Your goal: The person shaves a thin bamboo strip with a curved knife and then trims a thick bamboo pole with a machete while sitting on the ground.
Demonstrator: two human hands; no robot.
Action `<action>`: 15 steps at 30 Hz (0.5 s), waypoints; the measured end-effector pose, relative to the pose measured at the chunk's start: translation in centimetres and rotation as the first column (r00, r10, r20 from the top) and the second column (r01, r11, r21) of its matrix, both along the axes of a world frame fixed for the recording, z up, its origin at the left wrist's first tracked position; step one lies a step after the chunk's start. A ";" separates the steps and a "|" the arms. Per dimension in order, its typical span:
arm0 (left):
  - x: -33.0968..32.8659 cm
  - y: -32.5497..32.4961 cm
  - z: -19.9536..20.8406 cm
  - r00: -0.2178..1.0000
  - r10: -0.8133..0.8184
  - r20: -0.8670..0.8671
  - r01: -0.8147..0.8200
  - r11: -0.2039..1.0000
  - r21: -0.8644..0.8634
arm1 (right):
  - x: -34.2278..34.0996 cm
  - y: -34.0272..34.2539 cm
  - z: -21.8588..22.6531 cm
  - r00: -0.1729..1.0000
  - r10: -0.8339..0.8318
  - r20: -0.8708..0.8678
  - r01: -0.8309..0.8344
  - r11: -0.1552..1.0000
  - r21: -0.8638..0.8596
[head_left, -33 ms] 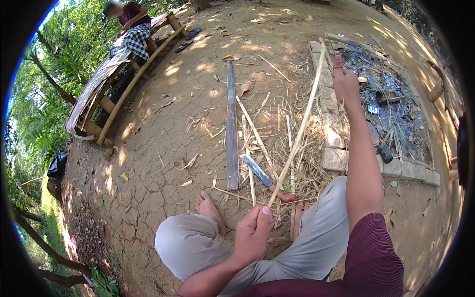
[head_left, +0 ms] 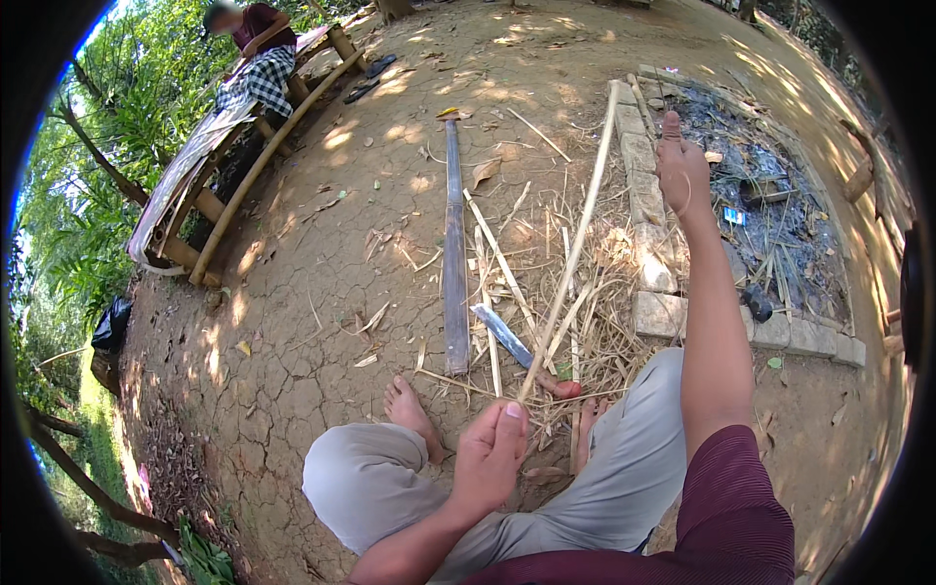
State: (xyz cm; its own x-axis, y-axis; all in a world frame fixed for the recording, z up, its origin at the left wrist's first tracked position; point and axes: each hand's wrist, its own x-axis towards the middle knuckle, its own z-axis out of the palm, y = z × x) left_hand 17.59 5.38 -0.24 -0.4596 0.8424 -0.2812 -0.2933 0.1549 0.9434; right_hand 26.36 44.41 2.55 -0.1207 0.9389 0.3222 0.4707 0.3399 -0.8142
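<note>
My left hand (head_left: 490,453) is closed round the near end of a long pale bamboo strip (head_left: 573,249). The strip slants away to the right, its far end near the brick border. My right hand (head_left: 683,174) is a fist at the end of an outstretched arm, thumb up. A thin dark edge shows above its thumb; what it grips is hidden. A thin curled shaving hangs at the right wrist. Between my feet lies a large knife (head_left: 504,333) with a grey blade and a red-ended handle. Left of it is a long dark split bamboo piece (head_left: 455,263).
Pale strips and shavings (head_left: 609,322) litter the cracked earth before me. A brick border (head_left: 661,314) surrounds an ashy fire pit (head_left: 770,185) at right. At far left a person (head_left: 263,58) sits on a bamboo bench (head_left: 278,141), with sandals (head_left: 370,80) beside it.
The long strip's far end has swung left, away from my right hand. My left hand has shifted slightly left. The right hand has barely moved, and a curled shaving now shows at its wrist.
</note>
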 end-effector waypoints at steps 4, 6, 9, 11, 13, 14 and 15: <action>-2.4 1.7 1.7 0.956 0.131 0.262 -0.148 0.988 0.048 | -2.0 -6.4 0.8 0.951 0.280 -0.130 -0.292 0.953 -0.083; -3.1 2.4 3.2 0.942 0.180 0.283 -0.208 0.976 0.071 | -4.0 -11.6 2.0 0.861 0.504 0.071 -0.505 0.863 0.002; -3.8 2.6 3.2 0.948 0.189 0.255 -0.231 0.962 0.145 | -6.4 -17.5 1.4 0.675 0.675 0.298 -0.731 0.666 0.150; -4.1 2.6 3.3 0.939 0.218 0.266 -0.268 0.948 0.168 | -6.9 -20.5 0.8 0.591 0.733 0.337 -0.806 0.558 0.198; -4.4 2.4 2.5 0.930 0.283 0.236 -0.319 0.939 0.132 | -6.9 -22.1 0.1 0.536 0.778 0.328 -0.844 0.479 0.242; -4.6 2.2 2.2 0.922 0.321 0.217 -0.350 0.931 0.107 | -6.9 -22.3 0.0 0.527 0.786 0.324 -0.849 0.471 0.240; -4.4 2.3 2.4 0.909 0.367 0.195 -0.391 0.915 0.099 | -6.8 -22.4 0.0 0.521 0.792 0.320 -0.853 0.465 0.239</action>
State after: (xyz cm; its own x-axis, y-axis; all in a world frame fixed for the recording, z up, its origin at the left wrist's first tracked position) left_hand 13.18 7.65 2.12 -0.7073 0.6490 -0.2803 -0.4614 -0.1233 0.8786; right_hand 19.60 21.99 2.52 -0.8506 0.2127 0.4809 -0.0776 0.8538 -0.5148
